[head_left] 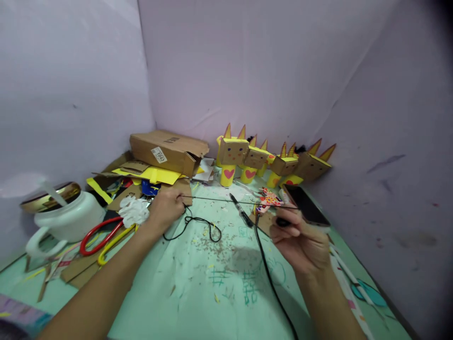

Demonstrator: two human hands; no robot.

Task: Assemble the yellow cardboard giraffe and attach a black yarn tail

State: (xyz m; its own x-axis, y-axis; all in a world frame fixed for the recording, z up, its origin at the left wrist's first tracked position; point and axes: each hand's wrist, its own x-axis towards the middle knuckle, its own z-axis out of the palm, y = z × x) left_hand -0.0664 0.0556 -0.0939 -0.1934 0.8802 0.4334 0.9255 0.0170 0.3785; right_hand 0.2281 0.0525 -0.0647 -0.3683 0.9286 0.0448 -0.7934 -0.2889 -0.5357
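Note:
A thin black string (pixel 230 201) is stretched taut between both hands above the green table. My left hand (pixel 165 208) pinches its left end, and a slack loop (pixel 203 225) of the same string trails onto the table below it. My right hand (pixel 300 241) grips the other end together with a small black object (pixel 283 222), near a thick black cable (pixel 269 278) that runs toward me. A black marker (pixel 241 210) lies on the table between my hands.
Several cardboard-and-yellow-tube figures (pixel 231 156) with hearts stand along the back wall. A cardboard box (pixel 166 151) and paper scraps pile at the back left. Red and yellow scissors (pixel 102 236) and a white kettle (pixel 65 215) sit left. A phone (pixel 306 204) lies right.

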